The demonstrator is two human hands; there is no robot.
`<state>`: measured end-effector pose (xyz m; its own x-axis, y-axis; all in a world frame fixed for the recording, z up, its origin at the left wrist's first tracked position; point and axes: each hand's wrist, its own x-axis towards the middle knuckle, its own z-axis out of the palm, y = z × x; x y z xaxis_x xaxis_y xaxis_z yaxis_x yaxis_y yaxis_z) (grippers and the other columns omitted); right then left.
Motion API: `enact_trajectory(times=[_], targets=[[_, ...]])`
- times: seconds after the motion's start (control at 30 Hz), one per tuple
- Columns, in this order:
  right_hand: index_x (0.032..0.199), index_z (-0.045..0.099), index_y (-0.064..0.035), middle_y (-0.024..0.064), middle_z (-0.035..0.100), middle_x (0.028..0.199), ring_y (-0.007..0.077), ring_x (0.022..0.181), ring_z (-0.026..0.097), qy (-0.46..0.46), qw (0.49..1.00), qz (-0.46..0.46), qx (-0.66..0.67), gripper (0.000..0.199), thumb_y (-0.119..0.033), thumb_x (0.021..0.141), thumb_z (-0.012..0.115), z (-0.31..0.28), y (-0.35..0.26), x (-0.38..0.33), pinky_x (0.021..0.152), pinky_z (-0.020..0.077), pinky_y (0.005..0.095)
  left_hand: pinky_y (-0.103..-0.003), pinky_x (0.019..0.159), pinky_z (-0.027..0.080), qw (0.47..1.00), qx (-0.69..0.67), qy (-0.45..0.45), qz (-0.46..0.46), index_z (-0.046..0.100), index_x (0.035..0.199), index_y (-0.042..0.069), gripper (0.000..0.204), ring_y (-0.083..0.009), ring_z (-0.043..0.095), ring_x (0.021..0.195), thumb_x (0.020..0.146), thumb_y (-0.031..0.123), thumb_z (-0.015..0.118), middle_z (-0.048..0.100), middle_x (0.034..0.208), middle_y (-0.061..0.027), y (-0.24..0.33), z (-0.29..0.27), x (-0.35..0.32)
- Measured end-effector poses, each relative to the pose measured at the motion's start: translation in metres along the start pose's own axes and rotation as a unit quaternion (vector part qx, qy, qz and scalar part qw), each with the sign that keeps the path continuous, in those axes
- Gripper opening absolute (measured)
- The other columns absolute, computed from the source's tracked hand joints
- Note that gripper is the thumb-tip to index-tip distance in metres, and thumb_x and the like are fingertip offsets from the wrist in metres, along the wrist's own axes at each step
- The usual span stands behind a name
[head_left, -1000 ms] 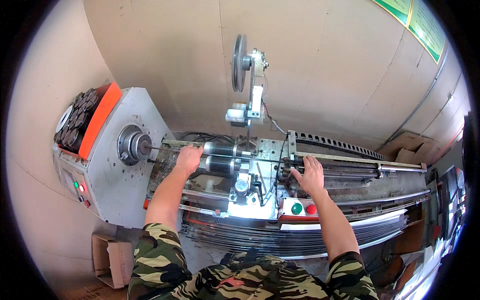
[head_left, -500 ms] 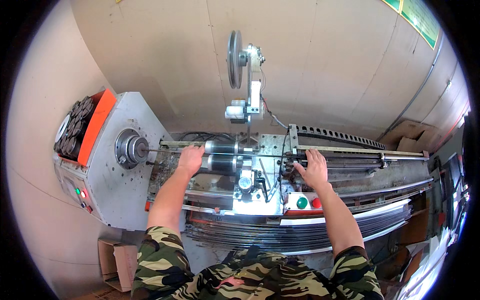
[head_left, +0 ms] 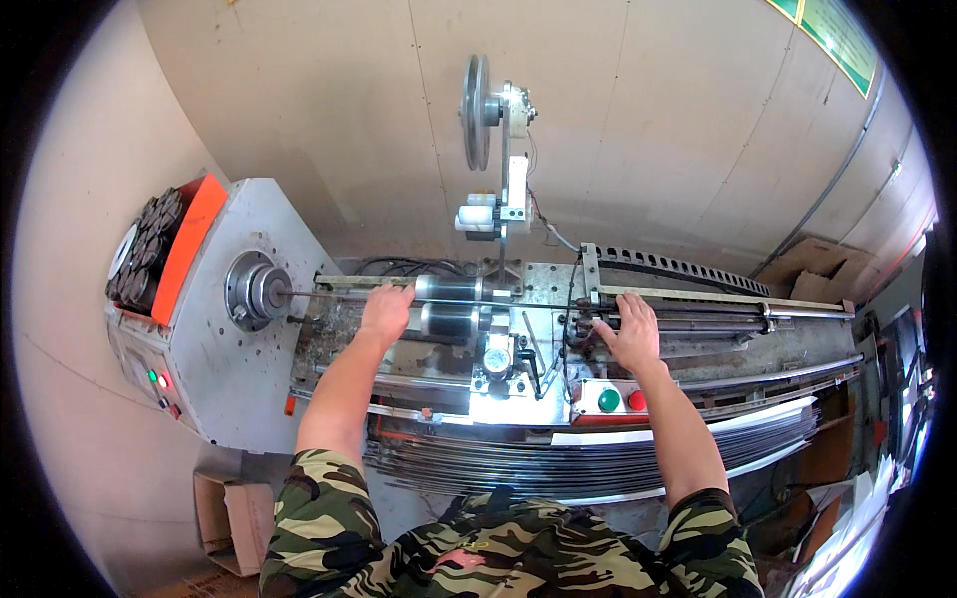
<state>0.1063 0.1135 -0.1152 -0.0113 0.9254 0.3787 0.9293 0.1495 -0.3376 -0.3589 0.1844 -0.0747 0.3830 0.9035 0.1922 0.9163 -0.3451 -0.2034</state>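
A thin, dark metal rod (head_left: 329, 295) is supported near the grey metal machine bed's (head_left: 546, 399) rear edge; probably stiff, it is best held mid-span. Left hand (head_left: 387, 313) and right hand (head_left: 634, 335) are curled along its line; grip cannot be told.

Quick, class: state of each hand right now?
Left hand: at the thin rod; grip cannot be told.
Right hand: open, holding nothing visible.

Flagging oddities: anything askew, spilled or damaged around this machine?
Nothing clearly spilled or broken shows near the left hand or right hand. Slightly untidy: the otherwise plain grey housing is speckled dark, and crooked cardboard pieces lie near the wall at right.
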Motion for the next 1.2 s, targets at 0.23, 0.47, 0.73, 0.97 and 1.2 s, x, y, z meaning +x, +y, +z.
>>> enact_trajectory(times=[0.23, 0.47, 0.73, 0.97, 1.2], targets=[[0.131, 0.056, 0.0025, 0.0187, 0.052, 0.142, 0.0335, 0.137, 0.043, -0.007, 1.000, 0.004, -0.002, 0.069, -0.050, 0.088, 0.067, -0.004, -0.001, 0.001, 0.115, 0.0305, 0.0445, -0.045, 0.086, 0.048, 1.000, -0.005, -0.003, 0.005, 0.063, 0.113, 0.006, 0.030, -0.0314, 0.064, 0.098, 0.087, 0.010, 0.050, 0.070, 0.094, -0.0123, -0.001, 0.000, 0.001], [0.131, 0.056, 0.0022, 0.0192, 0.051, 0.143, 0.0336, 0.138, 0.042, -0.020, 1.000, 0.013, -0.002, 0.069, -0.050, 0.088, 0.066, -0.005, -0.004, 0.002, 0.116, 0.0298, 0.0446, -0.046, 0.087, 0.048, 1.000, -0.013, 0.011, 0.008, 0.063, 0.112, 0.006, 0.029, -0.0326, 0.064, 0.097, 0.086, 0.009, 0.050, 0.070, 0.094, -0.0131, -0.004, 0.007, 0.002], [0.131, 0.056, 0.0024, 0.0193, 0.051, 0.143, 0.0338, 0.138, 0.042, -0.012, 1.000, 0.008, -0.013, 0.069, -0.051, 0.089, 0.065, -0.003, -0.001, 0.001, 0.116, 0.0298, 0.0446, -0.046, 0.088, 0.049, 1.000, -0.015, 0.002, 0.010, 0.061, 0.116, 0.006, 0.033, -0.0336, 0.064, 0.097, 0.085, 0.006, 0.052, 0.070, 0.095, -0.0137, -0.005, 0.011, 0.004], [0.130, 0.056, 0.0024, 0.0188, 0.051, 0.143, 0.0336, 0.137, 0.042, -0.014, 1.000, 0.009, -0.012, 0.068, -0.050, 0.088, 0.066, -0.005, -0.002, 0.002, 0.115, 0.0312, 0.0446, -0.045, 0.086, 0.049, 1.000, -0.013, -0.007, 0.009, 0.062, 0.113, 0.005, 0.030, -0.0319, 0.064, 0.097, 0.085, 0.009, 0.052, 0.069, 0.094, -0.0130, -0.003, 0.005, 0.004], [0.131, 0.056, 0.0027, 0.0188, 0.052, 0.142, 0.0336, 0.137, 0.043, -0.015, 1.000, 0.014, -0.009, 0.069, -0.050, 0.088, 0.067, -0.007, -0.005, 0.002, 0.115, 0.0312, 0.0444, -0.046, 0.085, 0.049, 1.000, -0.019, 0.007, 0.012, 0.063, 0.112, 0.004, 0.029, -0.0321, 0.063, 0.096, 0.084, 0.008, 0.052, 0.069, 0.091, -0.0133, -0.003, 0.007, 0.004]])
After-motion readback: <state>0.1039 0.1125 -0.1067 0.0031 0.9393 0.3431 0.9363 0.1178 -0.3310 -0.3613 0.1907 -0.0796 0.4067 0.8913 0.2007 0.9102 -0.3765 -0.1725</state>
